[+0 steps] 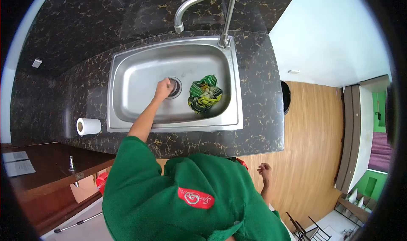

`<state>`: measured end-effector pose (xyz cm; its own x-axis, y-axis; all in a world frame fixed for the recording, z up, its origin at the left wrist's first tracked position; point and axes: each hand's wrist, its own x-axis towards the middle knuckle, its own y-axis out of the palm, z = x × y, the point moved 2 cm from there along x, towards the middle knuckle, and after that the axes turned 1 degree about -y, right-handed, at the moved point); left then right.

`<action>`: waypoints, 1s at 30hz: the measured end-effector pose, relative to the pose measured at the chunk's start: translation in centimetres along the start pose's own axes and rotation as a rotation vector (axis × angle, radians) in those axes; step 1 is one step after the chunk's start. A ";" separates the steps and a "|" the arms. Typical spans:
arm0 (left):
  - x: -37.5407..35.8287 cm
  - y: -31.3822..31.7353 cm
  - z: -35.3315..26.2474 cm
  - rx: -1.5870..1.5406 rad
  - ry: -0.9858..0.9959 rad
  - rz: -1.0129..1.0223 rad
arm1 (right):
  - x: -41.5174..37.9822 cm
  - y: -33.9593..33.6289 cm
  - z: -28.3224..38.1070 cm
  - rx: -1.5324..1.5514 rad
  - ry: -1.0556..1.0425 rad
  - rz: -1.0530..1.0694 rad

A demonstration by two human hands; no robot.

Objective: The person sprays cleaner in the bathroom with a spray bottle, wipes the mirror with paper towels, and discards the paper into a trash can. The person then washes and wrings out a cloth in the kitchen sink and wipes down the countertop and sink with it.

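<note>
My left hand (164, 89) reaches into the steel sink (140, 82), right at the edge of the round drain (174, 92). Its fingers are closed over the drain's left side, and whatever they hold, if anything, is hidden. To the right of the drain lies a crumpled green and yellow patterned cloth (204, 94), apart from the hand. My right hand (265, 171) hangs beside my body, above the wooden floor, with loosely bent fingers and nothing visible in it.
A curved steel faucet (229, 18) rises from the sink's back right corner. On the dark marbled counter (260, 113), a white paper roll (89, 126) lies left of the sink. A dark bin (285, 97) stands past the counter's right edge. An open cabinet door (51, 166) is at lower left.
</note>
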<state>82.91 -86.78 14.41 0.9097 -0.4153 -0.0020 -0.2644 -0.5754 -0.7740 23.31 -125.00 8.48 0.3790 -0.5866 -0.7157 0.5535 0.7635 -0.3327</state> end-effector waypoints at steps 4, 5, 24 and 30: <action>0.3 -4.6 -6.1 -0.102 0.051 -0.137 | -0.7 -0.6 0.8 -0.016 0.002 -0.009; 0.3 -6.2 -7.7 -0.103 0.103 -0.244 | -0.8 -0.8 0.8 -0.028 0.013 -0.002; -1.4 -1.2 -1.4 0.252 0.238 0.016 | 0.7 0.7 0.1 0.032 0.004 0.046; 0.5 -3.1 -3.3 0.177 0.206 0.039 | 0.1 1.6 0.5 0.014 0.011 0.035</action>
<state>83.16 -87.56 18.86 0.8107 -0.5798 0.0811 -0.2215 -0.4319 -0.8743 24.63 -124.01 8.20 0.3900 -0.5563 -0.7338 0.5507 0.7796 -0.2984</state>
